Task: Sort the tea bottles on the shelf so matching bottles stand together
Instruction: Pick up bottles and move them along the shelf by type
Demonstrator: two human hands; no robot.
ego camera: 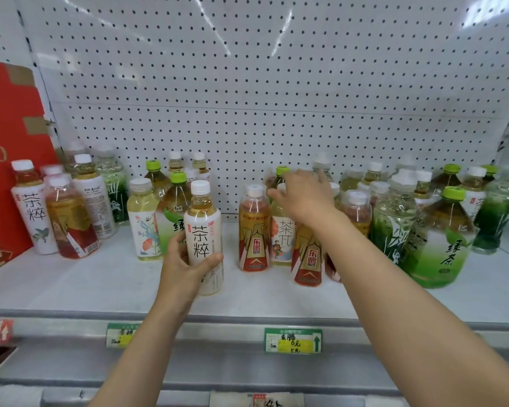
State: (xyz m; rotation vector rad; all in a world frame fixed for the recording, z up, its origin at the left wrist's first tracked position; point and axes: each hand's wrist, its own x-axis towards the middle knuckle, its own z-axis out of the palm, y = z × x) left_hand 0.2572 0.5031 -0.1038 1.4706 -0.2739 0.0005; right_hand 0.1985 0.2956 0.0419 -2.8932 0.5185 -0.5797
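Observation:
My left hand point(185, 267) grips a white-label tea bottle point(204, 230) with a white cap, upright just above the shelf's front. My right hand point(303, 195) reaches back over the middle bottles with fingers spread, holding nothing, near a green-capped bottle point(280, 179). Below it stand two red-and-gold bottles point(254, 230) point(307, 257) and a pale illustrated bottle point(282, 233). A matching white-label bottle point(33, 207) stands at the far left. A large green tea bottle point(444, 242) stands at the right.
The white shelf point(106, 283) has a pegboard back wall point(247, 83). A red carton point(9, 160) leans at the left end. Several mixed bottles crowd the left and right groups. Price tags point(293, 340) hang on the shelf's front rail.

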